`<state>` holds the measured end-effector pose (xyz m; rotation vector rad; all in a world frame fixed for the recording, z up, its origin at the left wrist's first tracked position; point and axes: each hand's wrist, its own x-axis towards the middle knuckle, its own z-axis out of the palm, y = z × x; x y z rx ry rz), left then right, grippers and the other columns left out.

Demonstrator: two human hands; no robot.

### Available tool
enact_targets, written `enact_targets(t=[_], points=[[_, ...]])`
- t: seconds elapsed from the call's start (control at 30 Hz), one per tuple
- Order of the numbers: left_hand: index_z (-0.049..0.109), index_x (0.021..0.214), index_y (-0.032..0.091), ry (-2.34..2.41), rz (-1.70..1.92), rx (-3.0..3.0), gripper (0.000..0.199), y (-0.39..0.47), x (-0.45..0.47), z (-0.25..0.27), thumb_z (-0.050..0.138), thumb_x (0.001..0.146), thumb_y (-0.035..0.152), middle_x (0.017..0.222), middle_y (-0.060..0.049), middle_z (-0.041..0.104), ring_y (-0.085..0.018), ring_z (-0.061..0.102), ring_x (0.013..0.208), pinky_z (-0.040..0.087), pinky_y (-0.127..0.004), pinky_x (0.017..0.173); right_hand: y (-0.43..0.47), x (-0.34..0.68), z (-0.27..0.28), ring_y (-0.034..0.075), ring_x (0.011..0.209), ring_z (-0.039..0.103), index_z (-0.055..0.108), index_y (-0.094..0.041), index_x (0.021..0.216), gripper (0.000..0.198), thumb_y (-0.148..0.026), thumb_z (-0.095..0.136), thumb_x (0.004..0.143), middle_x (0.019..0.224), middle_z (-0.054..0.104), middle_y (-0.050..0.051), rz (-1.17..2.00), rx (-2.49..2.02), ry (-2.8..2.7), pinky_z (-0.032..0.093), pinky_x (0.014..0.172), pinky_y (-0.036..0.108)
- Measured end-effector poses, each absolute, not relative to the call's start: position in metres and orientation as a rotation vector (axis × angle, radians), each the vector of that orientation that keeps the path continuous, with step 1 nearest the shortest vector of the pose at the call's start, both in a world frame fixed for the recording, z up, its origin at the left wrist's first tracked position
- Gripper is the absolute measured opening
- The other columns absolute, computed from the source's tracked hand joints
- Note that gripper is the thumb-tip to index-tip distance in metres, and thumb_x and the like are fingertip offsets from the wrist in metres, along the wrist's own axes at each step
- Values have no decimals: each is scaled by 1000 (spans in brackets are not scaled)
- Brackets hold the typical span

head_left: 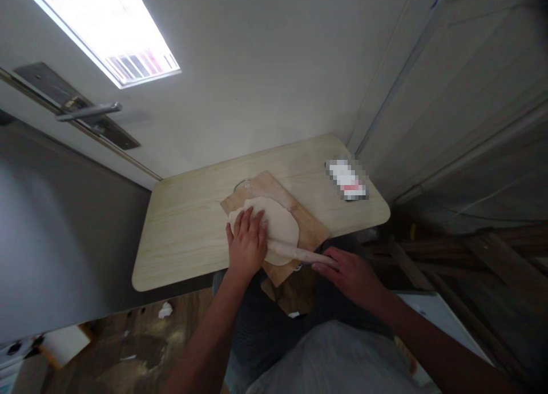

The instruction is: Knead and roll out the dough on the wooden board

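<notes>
It's dim in here, the fiercest light coming through the window (107, 25) in the door (244, 68), blown out to white except for stripes along its bottom. The pale tabletop (182, 234) catches a soft, diffuse light; the wooden planks (411, 264) at far right sink into murk. A bluish sheen coats the grey panel (51, 228) at left. Fine detail looks smeared, even on the flattened dough (280, 222); edges stretch, the top right corner blackens, and coarse pixel blocks mask a phone (346, 180).

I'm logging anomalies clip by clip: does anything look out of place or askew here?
Yes: the board sits askew, one corner jutting past the front edge of the table. A crumpled white scrap lies on the floor, looking like litter.
</notes>
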<state>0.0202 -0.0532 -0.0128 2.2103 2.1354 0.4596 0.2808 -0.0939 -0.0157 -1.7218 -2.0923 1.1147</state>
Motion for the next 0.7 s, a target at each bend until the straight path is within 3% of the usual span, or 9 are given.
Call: enact_targets(t=[0.23, 0.7], points=[[46, 145, 30, 2106, 442, 2265, 46, -37, 22, -14, 35, 100, 34, 155, -5, 42, -29, 33, 145, 17, -59, 119, -89, 285, -24, 19, 68, 63, 60, -24, 87, 48, -69, 43, 91, 73, 66, 1, 1090, -1827, -2016, 34, 58, 27], [43, 147, 33, 2084, 407, 2266, 47, 6, 36, -10, 36, 100, 36, 155, -5, 42, -31, 31, 145, 20, -63, 117, -71, 285, -31, 20, 62, 63, 53, -25, 87, 46, -70, 45, 89, 66, 64, 1, 845, -1931, -1764, 35, 56, 27]])
